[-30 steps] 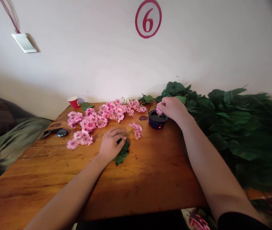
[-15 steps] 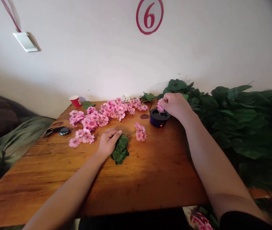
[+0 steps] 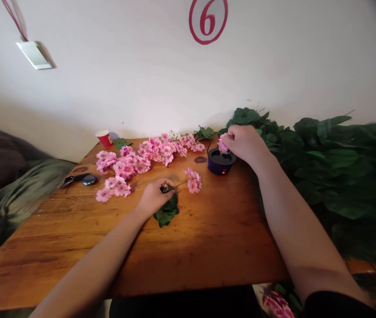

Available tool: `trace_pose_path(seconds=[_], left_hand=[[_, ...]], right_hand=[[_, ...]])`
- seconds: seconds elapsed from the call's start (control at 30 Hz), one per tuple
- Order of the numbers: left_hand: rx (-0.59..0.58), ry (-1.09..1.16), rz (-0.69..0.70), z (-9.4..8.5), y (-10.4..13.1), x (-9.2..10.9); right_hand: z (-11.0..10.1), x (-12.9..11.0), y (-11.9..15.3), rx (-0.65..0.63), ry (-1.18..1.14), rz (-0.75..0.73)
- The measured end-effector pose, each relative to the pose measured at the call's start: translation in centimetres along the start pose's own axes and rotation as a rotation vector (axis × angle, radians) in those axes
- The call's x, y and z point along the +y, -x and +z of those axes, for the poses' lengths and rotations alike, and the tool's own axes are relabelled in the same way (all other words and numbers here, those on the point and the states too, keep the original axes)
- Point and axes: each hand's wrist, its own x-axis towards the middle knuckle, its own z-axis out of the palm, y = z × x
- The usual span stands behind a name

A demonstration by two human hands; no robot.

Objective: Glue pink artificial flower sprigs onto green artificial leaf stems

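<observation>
A pink flower (image 3: pixel 223 143) is pinched in my right hand (image 3: pixel 245 142), just above the dark round pot (image 3: pixel 221 162), which has a small red light on its front. My left hand (image 3: pixel 156 196) rests over a bunch of green leaves (image 3: pixel 166 213) on the wooden table, its thumb and fingers curled around the top of the leaves. From there a thin stem leads right to a pink flower cluster (image 3: pixel 193 180) lying on the table. Many more pink flowers (image 3: pixel 125 165) lie behind my left hand.
A large heap of green leaves (image 3: pixel 336 168) covers the right side. At the back left stands a red paper cup (image 3: pixel 104 138). Scissors with dark handles (image 3: pixel 72 180) and a round dark object (image 3: pixel 89 179) lie near the table's left edge (image 3: pixel 44 206).
My left hand has shifted slightly right, its fingers now curled over the top of the leaves near the stem. My right hand stays above the pot with the flower, almost unmoved.
</observation>
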Motion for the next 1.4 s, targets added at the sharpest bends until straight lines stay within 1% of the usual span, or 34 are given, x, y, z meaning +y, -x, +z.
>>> trace_pose_path(seconds=[0.1, 0.23, 0.33, 0.4, 0.5, 0.6, 0.67, 0.73, 0.8, 0.83, 0.87, 1.0, 1.07, 1.2, 1.4], left_hand=[[-0.011, -0.017, 0.047, -0.6, -0.1, 0.1], [-0.093, -0.118, 0.147, -1.7, -0.2, 0.8], [-0.163, -0.225, 0.268, -1.9, -0.1, 1.1], [-0.182, -0.291, 0.314, -1.8, -0.1, 1.2], [-0.190, -0.384, 0.328, -1.7, 0.1, 1.6], [-0.178, -0.523, 0.361, -1.7, 0.4, 2.5], [-0.148, -0.603, 0.411, -1.6, 0.8, 3.2], [-0.131, -0.624, 0.487, -1.4, 1.3, 3.9], [-0.139, -0.625, 0.546, -0.9, 1.8, 4.4], [-0.147, -0.639, 0.539, -0.7, 2.0, 4.7], [-0.153, -0.667, 0.496, -0.4, 2.3, 4.9], [-0.183, -0.794, 0.156, 0.4, 2.7, 5.3], [-0.204, -0.820, 0.055, 0.5, 2.6, 5.2], [-0.203, -0.849, -0.032, 0.3, 2.2, 4.8], [-0.245, -0.921, -0.059, -0.1, 1.8, 4.6]], right_hand=[[-0.1, -0.2, 0.1, 0.027, -0.032, 0.005], [-0.5, -0.6, 0.5, 0.051, -0.036, 0.013], [-0.6, -0.7, 0.6, 0.069, -0.019, 0.021], [-0.6, -0.6, 0.6, 0.062, -0.020, 0.029], [-0.6, -0.5, 0.5, 0.049, -0.046, 0.022], [-0.5, -0.6, 0.5, 0.052, -0.081, 0.001], [-0.6, -0.7, 0.6, 0.060, -0.081, -0.002], [-0.6, -0.9, 0.7, 0.070, -0.064, 0.007], [-0.6, -1.0, 0.8, 0.070, -0.052, 0.015], [-0.6, -1.0, 0.8, 0.070, -0.050, 0.016], [-0.6, -1.0, 0.8, 0.068, -0.050, 0.014], [-0.6, -1.0, 0.8, 0.062, -0.057, -0.001], [-0.6, -1.0, 0.7, 0.058, -0.055, 0.000], [-0.6, -1.1, 0.8, 0.049, -0.051, -0.001], [-0.6, -1.2, 0.8, 0.040, -0.069, -0.007]])
